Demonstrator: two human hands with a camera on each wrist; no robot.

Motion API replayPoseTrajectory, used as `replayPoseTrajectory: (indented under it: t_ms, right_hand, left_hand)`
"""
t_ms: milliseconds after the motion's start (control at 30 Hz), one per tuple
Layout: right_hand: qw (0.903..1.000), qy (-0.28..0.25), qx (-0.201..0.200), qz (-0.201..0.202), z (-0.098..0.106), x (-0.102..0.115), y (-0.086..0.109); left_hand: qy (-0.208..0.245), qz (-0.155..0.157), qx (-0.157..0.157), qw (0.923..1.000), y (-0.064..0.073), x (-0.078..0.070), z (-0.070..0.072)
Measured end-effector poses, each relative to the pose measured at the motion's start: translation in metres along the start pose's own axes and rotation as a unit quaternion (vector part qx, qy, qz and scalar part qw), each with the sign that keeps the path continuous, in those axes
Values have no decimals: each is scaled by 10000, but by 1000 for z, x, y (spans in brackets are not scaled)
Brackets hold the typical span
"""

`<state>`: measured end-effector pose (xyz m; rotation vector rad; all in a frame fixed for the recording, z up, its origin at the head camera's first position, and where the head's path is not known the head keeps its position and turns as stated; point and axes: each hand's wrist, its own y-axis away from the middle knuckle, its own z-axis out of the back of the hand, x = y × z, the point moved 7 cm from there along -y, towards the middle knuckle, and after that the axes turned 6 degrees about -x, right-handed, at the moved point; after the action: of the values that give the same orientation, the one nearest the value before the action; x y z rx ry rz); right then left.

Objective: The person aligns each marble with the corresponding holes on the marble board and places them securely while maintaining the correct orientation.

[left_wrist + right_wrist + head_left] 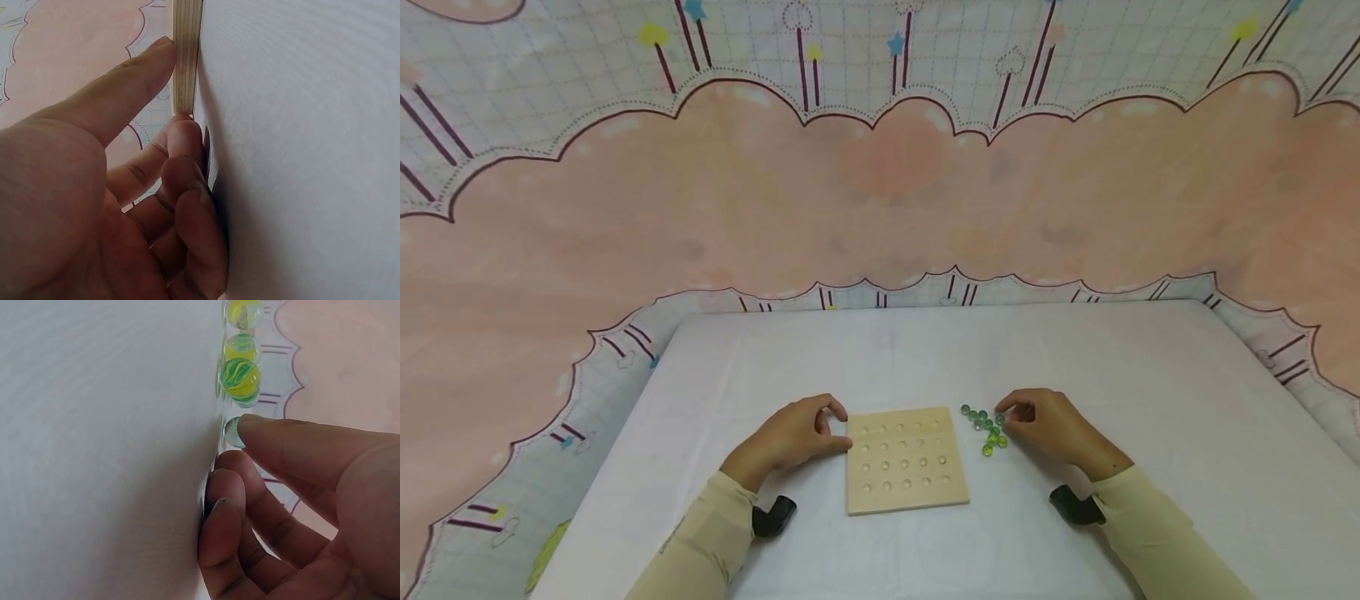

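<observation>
Head view, lower centre: left hand (792, 437), thumb and forefinger apart, touches the left edge of a wooden board (907, 457), likely stiff; just right, glass marbles (992, 439), probably slippery, best pinched across opposite sides; whether the right hand (1047, 423) grips one, I cannot tell.

This looks like a staged tabletop filming spot, though whether it lies inside a home, a studio or some other building cannot be told. The signs are a white-draped table (887, 350), its cover faintly creased, and a printed backdrop (850, 200) that fills the view behind it and down both sides, patterned with scalloped peach bands (737, 200) outlined in dark maroon, a pale checked ground (580, 50), and thin stems (802, 71), some topped by blue stars (896, 44). Two black wrist cameras (773, 517) just above the white surface also suggest a recording set-up.
</observation>
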<state>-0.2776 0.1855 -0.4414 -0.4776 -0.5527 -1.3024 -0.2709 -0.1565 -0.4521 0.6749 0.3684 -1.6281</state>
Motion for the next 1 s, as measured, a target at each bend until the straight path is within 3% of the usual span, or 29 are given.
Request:
replayPoseTrajectory:
  t_ms: [1000]
  right_hand:
    - [9997, 174, -69, 147, -3, -1, 1]
  left_hand:
    - [-211, -28, -141, 9997, 2, -1, -1]
